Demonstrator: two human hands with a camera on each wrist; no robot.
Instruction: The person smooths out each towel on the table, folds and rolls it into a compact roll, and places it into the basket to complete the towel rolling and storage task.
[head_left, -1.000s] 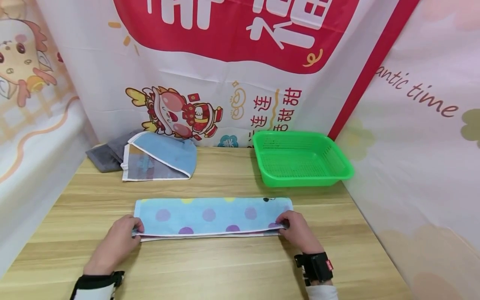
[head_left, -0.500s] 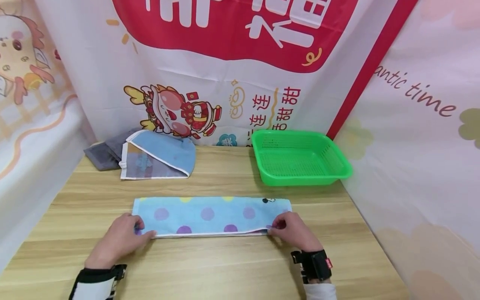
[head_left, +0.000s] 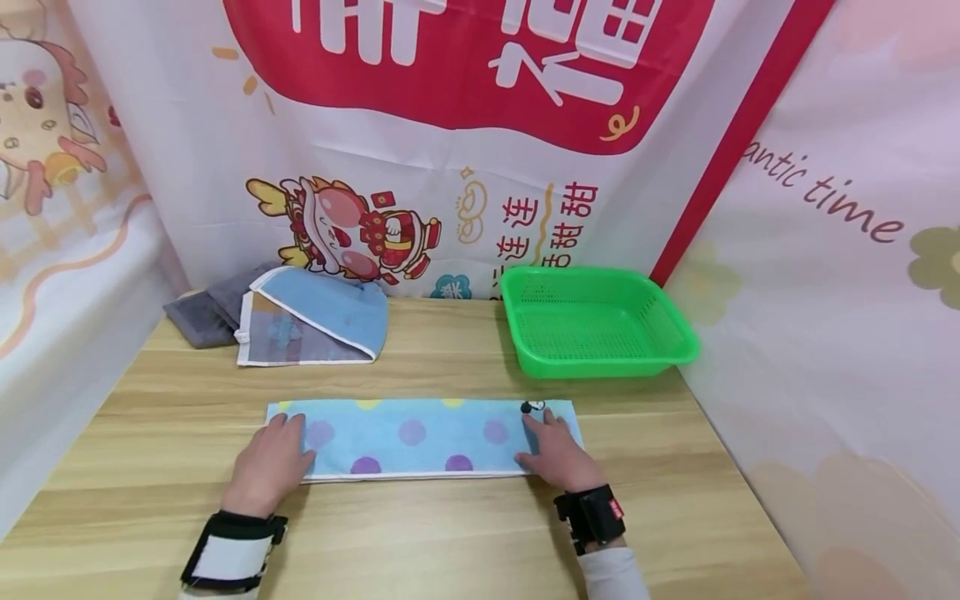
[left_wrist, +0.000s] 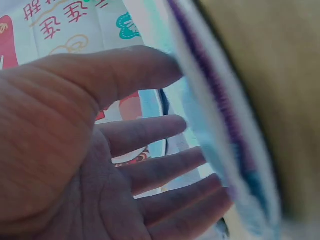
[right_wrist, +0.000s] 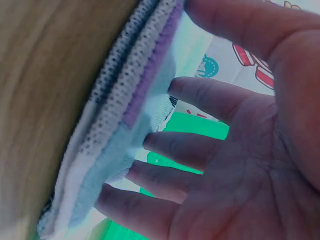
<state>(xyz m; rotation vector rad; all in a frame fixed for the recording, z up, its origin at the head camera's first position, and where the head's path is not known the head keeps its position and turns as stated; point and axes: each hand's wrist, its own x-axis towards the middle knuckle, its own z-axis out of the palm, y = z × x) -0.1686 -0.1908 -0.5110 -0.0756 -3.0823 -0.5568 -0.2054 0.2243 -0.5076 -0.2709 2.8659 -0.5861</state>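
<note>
Blue polka-dot towel (head_left: 420, 437), folded into a long strip, is lying on the wooden table (head_left: 450, 533). I'm pressing my left hand (head_left: 268, 462) flat on its left end, my right hand (head_left: 551, 454) flat on its right, fingers spread. Soft, light terry, probably floppy; I'd be pinching its end corners.

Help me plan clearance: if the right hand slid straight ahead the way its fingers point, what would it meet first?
Probably the green basket, past the towel under the right hand; depth is uncertain.

The pink backdrop (head_left: 825, 250) on the right reads "antic time"; the red banner (head_left: 465, 58) bears Chinese characters
</note>
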